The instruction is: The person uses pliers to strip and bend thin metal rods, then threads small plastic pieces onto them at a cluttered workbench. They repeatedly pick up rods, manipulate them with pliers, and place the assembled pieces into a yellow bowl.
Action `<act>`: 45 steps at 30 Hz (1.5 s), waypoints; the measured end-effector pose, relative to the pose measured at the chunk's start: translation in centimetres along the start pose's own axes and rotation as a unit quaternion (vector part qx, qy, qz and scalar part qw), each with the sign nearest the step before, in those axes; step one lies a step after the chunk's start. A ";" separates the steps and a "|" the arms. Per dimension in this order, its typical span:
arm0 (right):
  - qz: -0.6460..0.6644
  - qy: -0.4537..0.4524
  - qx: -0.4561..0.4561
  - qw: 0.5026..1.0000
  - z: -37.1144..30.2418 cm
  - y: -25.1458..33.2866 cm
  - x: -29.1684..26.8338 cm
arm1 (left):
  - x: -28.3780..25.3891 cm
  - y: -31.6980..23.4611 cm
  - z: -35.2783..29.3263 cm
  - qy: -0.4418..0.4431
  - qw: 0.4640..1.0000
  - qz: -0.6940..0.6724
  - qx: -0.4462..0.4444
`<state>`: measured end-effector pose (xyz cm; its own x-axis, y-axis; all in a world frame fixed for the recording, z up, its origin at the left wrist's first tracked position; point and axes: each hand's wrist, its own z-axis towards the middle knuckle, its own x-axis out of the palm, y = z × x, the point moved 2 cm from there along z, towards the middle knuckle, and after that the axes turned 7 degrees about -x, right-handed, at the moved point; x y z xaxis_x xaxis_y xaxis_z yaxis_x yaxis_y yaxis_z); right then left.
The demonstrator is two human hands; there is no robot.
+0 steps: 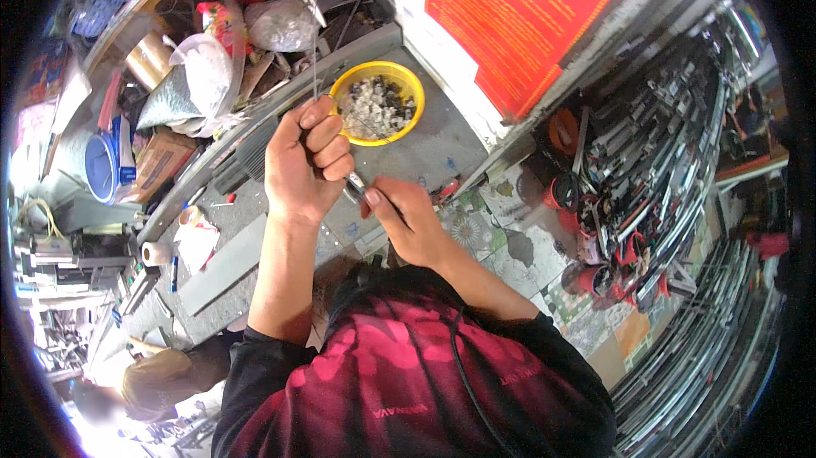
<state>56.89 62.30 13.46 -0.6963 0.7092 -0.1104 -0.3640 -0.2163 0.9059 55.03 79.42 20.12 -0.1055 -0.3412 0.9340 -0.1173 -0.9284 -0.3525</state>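
Observation:
My left hand is closed in a fist in front of the workbench, with the fingers curled in. A thin wire comes down from above into the top of this fist. Just below and to the right, my right hand is closed on a small shiny metal tool; a dark red part shows at its thumb. The tool's upper end meets the bottom of my left fist, and its exact kind is hidden by the fingers. Behind the fist stands a yellow basin holding small white and dark pieces.
The grey workbench carries a long grey strip and a tape roll. Bags crowd the shelf at upper left. Metal profiles fill the right side. Another person is at lower left.

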 end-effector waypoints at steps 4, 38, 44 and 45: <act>-0.003 0.028 0.003 1.000 -2.6 -0.2 0.9 | -1.1 1.2 -0.7 -0.104 0.994 0.032 0.013; -0.215 0.092 0.277 0.932 -23.0 -18.1 -5.6 | -9.3 7.1 2.3 -0.172 0.942 0.288 0.028; -0.227 0.069 0.257 0.937 -24.5 -19.0 -6.2 | -9.3 7.9 2.1 -0.154 0.934 0.319 0.045; -0.228 0.070 0.250 0.938 -24.6 -19.1 -6.3 | -9.3 8.0 2.1 -0.145 0.935 0.320 0.047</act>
<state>53.00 45.49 -13.24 -0.6255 0.5497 -0.5537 -0.3317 0.4550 0.8264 57.13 74.85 8.73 0.1502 -0.8437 0.5153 -0.0331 -0.5252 -0.8503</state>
